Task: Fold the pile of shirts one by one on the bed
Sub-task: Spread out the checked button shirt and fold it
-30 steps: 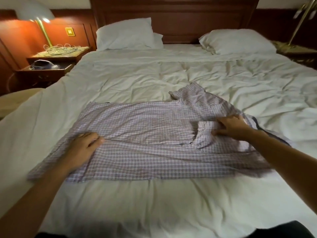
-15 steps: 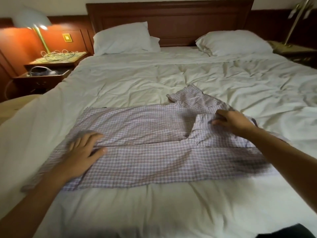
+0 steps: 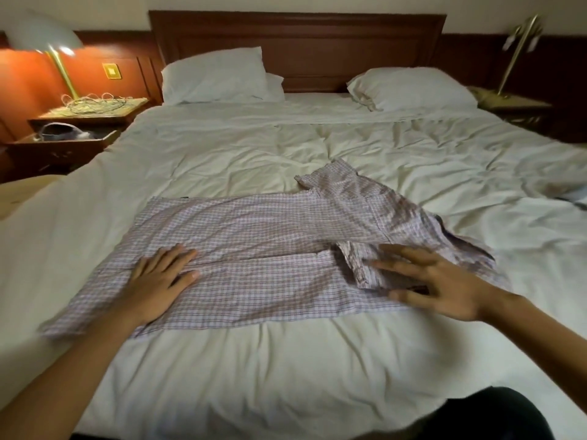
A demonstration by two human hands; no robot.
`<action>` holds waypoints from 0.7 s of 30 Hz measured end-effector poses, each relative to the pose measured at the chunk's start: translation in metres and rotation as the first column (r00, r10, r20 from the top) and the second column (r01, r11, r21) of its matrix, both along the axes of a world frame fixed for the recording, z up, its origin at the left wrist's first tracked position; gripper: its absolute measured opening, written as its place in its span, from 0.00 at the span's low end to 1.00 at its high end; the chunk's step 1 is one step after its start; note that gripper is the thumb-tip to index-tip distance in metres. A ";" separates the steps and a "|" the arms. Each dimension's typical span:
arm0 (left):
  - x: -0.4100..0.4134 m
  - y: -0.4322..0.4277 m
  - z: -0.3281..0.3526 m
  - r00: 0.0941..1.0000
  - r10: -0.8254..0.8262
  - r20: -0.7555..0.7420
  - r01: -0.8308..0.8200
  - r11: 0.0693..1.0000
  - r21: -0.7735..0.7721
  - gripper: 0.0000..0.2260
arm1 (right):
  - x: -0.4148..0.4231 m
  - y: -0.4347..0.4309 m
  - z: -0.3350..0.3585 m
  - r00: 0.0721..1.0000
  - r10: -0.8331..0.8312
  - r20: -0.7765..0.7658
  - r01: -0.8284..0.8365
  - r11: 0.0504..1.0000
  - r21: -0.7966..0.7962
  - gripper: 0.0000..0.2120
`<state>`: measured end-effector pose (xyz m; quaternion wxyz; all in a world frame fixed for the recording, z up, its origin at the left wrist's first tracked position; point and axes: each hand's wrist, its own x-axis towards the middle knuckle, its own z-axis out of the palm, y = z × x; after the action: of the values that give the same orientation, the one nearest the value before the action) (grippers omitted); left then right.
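Observation:
A checked shirt (image 3: 260,236) in pale purple and white lies spread sideways on the white bed (image 3: 286,360). Its near long edge is folded over towards the middle, and one sleeve (image 3: 343,182) points away at the far right. My left hand (image 3: 158,277) lies flat, palm down, on the left part of the shirt. My right hand (image 3: 435,281) is spread with straight fingers over the folded-in sleeve at the right and holds nothing. No pile of other shirts is in view, save a blurred bit of cloth (image 3: 568,193) at the right edge.
Two white pillows (image 3: 219,77) (image 3: 413,88) lean on the dark wooden headboard (image 3: 295,42). A nightstand (image 3: 79,122) with a lit lamp (image 3: 57,49) and tangled cables stands at the left; another lamp (image 3: 514,58) stands at the right. My dark-clothed knee (image 3: 495,417) shows bottom right.
My right hand let go of the sleeve, opened and moved nearer to me, flat over the folded sleeve. My left hand flattened on the shirt's left part. The camera tilted slightly.

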<state>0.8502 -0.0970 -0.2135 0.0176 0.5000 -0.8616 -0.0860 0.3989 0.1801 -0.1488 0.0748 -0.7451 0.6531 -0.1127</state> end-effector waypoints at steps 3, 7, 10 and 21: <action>0.002 0.000 -0.001 1.000 -0.004 0.001 0.004 1.000 0.005 0.31 | 0.019 -0.014 -0.012 1.000 -0.008 0.015 0.007 0.998 0.054 0.32; 0.003 -0.001 -0.002 1.000 0.002 0.003 -0.002 1.000 0.029 0.31 | 0.030 -0.025 -0.038 0.995 -0.015 -0.096 0.030 0.987 0.156 0.30; 0.002 0.001 0.000 1.000 0.004 0.001 -0.004 0.999 0.048 0.31 | 0.022 -0.024 -0.032 0.999 -0.003 0.052 -0.003 0.993 0.117 0.21; -0.007 -0.028 0.000 0.998 0.057 0.023 -0.060 0.987 0.152 0.33 | 0.014 -0.035 -0.010 0.919 -0.181 0.351 0.169 0.983 0.065 0.25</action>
<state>0.8437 -0.1246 -0.2138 -0.0263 0.5256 -0.8377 -0.1464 0.4127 0.1449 -0.1588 0.1935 -0.6496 0.6946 -0.2409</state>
